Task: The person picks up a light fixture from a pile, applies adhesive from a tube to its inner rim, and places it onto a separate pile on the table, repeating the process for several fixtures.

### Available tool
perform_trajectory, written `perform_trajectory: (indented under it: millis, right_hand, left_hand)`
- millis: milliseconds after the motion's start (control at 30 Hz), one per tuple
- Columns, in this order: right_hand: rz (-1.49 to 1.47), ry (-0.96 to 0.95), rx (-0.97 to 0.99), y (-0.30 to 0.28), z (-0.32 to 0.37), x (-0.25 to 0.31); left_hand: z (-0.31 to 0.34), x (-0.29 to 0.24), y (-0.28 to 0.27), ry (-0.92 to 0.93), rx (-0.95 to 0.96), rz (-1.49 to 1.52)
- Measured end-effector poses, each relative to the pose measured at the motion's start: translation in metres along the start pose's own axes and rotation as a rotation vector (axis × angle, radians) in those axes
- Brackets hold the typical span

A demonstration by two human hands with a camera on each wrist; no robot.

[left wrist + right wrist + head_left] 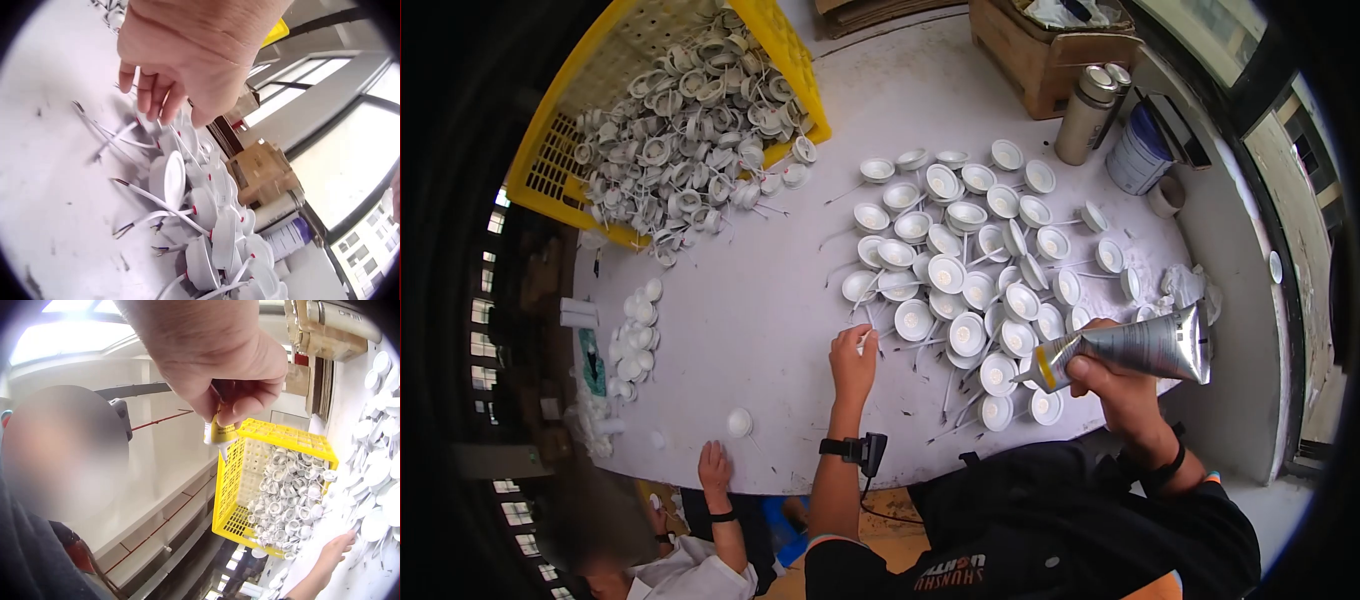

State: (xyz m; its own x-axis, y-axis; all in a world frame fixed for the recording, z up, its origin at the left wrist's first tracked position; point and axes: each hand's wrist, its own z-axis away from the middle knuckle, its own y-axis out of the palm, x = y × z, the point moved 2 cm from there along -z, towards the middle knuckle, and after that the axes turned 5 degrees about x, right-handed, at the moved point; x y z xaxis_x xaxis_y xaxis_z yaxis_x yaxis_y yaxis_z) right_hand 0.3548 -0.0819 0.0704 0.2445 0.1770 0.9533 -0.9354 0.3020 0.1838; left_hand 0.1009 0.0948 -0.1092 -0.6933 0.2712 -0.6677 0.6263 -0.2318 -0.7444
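My right hand [1122, 388] grips a silver squeeze tube [1145, 350] with a yellow band and a pointed nozzle. The nozzle points left, over the near side of a cluster of round white lamps [947, 274]. In the right wrist view the tube's nozzle end [222, 439] shows below the curled fingers. My left hand [854, 362] is at the cluster's near left edge, fingers loosely bent. From the left wrist, its fingertips [169, 111] hang over lamp housings [203, 262], close to white cables with bare wire ends; nothing shows gripped there.
A yellow crate [822, 105] spills over with similar lamp parts at the far left. White round pieces [633, 335] are heaped on the table's left side, and one lamp [740, 422] lies near another person's hand [714, 465]. Flasks [1086, 115], a tin [1138, 150] and a cardboard box [1040, 65] stand far right.
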Motion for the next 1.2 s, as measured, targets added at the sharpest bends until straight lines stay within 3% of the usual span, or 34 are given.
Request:
perform_trajectory:
  millis: [67,167,333,400,467,533,567,633,700,800,867,967,1067,1167,1200]
  right_hand:
    - [0.028,0.027,-0.057,0.001,0.001,0.002]
    - [0.008,0.012,-0.064,-0.003,0.003,0.002]
    - [0.005,0.014,-0.089,-0.01,0.003,0.003]
    - [-0.015,0.024,-0.079,-0.011,0.003,0.003]
    - [0.031,0.004,-0.079,-0.009,0.002,0.007]
    - [-0.001,0.005,-0.074,-0.008,0.002,0.007]
    - [-0.026,0.006,-0.078,-0.008,0.002,0.006]
    - [-0.018,-0.025,-0.092,-0.006,0.002,0.007]
    - [-0.005,-0.085,-0.036,-0.006,0.002,0.009]
    - [0.008,-0.14,-0.064,-0.003,0.003,0.008]
    - [0.011,-0.159,-0.078,0.0,0.002,0.009]
    - [0.049,-0.195,-0.02,0.002,0.003,0.014]
    - [0.228,-0.187,0.033,0.005,0.004,0.02]
    - [0.605,-0.534,0.191,0.006,-0.002,0.033]
    - [0.616,-0.529,0.174,0.006,-0.001,0.034]
  left_hand:
    - [-0.018,-0.002,0.025,0.015,0.043,-0.053]
    - [-0.036,0.0,0.051,-0.175,0.318,-0.352]
    - [-0.038,0.012,0.05,-0.094,0.312,-0.439]
    - [-0.034,0.021,0.038,-0.331,0.441,-0.178]
    - [-0.022,0.017,0.019,-0.366,0.429,-0.054]
    - [-0.002,0.007,-0.002,-0.653,0.578,0.709]
    - [0.009,0.002,-0.011,-0.671,0.555,0.706]
    - [0.031,-0.022,-0.017,-0.625,0.483,1.285]
    - [0.049,-0.053,-0.024,-0.608,0.459,1.601]
    - [0.066,-0.097,-0.031,-0.504,0.447,1.787]
    - [0.074,-0.119,-0.032,-0.384,0.523,1.903]
    - [0.08,-0.142,-0.024,-0.342,0.625,2.038]
    - [0.087,-0.162,-0.019,-0.397,0.698,1.849]
    - [0.091,-0.18,-0.016,-0.367,0.699,1.879]
    - [0.092,-0.183,-0.016,-0.365,0.656,1.848]
